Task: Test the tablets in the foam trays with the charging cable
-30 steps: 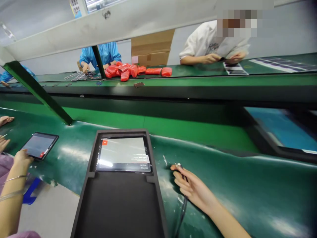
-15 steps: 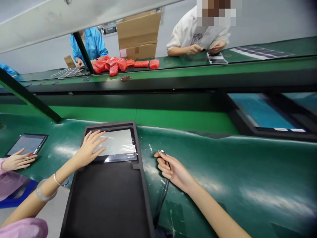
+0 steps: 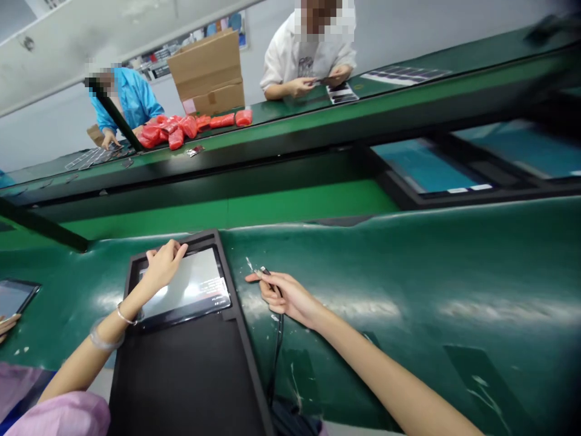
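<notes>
A tablet [image 3: 188, 280] with a pale lit screen and small text lies in the upper compartment of a black foam tray [image 3: 181, 375]. My left hand [image 3: 161, 266] reaches over the screen, its fingers bent and closed on the tablet's far edge; the fingertips are partly hidden. To the right of the tray, my right hand [image 3: 284, 297] is closed on a black cable [image 3: 276, 345]. The cable's metal plug [image 3: 263, 270] sticks out past the thumb and index finger, apart from the tablet. The cable hangs toward the bench's front edge.
A second tray with blue-screened tablets [image 3: 426, 166] stands at the right on the green channel. Across it, co-workers sit by red wrapped bundles [image 3: 177, 130] and a cardboard box [image 3: 206, 75]. A neighbour's hand [image 3: 8, 326] and tablet [image 3: 16, 297] are at far left.
My left hand has gone from spread fingers over the screen to bent fingers at the tablet's far edge. My right hand keeps the cable. The view has shifted right and tilted.
</notes>
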A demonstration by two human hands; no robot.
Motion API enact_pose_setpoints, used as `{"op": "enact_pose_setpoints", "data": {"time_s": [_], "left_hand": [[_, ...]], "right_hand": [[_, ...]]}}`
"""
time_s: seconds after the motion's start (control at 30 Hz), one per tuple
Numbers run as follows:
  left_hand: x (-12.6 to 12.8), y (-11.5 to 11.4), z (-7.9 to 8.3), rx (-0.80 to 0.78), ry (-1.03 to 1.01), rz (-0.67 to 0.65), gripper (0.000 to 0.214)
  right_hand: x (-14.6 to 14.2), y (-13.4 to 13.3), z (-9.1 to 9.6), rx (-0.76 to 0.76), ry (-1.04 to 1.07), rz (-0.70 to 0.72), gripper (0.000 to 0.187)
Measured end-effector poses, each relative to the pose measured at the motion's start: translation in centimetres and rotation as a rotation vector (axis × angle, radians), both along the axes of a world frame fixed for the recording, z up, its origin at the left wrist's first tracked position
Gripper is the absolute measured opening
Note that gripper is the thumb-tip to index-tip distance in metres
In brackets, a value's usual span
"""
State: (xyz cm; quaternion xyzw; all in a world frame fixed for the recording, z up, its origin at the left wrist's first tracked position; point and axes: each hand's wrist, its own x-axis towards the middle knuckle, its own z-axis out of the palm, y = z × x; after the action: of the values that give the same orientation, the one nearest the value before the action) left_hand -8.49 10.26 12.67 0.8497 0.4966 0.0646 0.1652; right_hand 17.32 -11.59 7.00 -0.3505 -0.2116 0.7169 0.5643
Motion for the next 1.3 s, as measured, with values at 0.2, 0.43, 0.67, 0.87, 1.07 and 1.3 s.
{"op": "enact_pose_setpoints", "data": {"time_s": [0.2, 0.43, 0.67, 0.87, 1.07, 1.3], "left_hand": [[-1.7, 1.4, 2.0, -0.247, -0.083, -0.099, 0.053], [-3.4, 2.7, 2.3, -0.338, -0.288, -0.015, 0.073], [-0.4, 2.5, -0.8, -0.328, -0.298, -0.062, 0.057], [-2.0, 0.6, 0.1, -0.131, -0.337, -0.101, 0.045], [-9.8, -2.0, -1.5, -0.037, -0.329, 0.182, 0.060], [-10.8, -5.7, -2.0, -0.188, -0.466, 0.346, 0.064]], "right_hand": [[0.9, 0.4, -0.3, 0.004, -0.012, -0.004, 0.030], [2.7, 5.0, -0.3, 0.074, -0.062, -0.094, 0.037], [0.8, 9.9, 0.0, 0.134, -0.134, 0.007, 0.040], [1.5, 9.9, -0.3, 0.109, -0.215, 0.123, 0.035], [1.2, 10.0, 0.0, 0.073, -0.265, 0.107, 0.036], [1.1, 10.4, 0.3, 0.061, -0.330, 0.099, 0.038]]}}
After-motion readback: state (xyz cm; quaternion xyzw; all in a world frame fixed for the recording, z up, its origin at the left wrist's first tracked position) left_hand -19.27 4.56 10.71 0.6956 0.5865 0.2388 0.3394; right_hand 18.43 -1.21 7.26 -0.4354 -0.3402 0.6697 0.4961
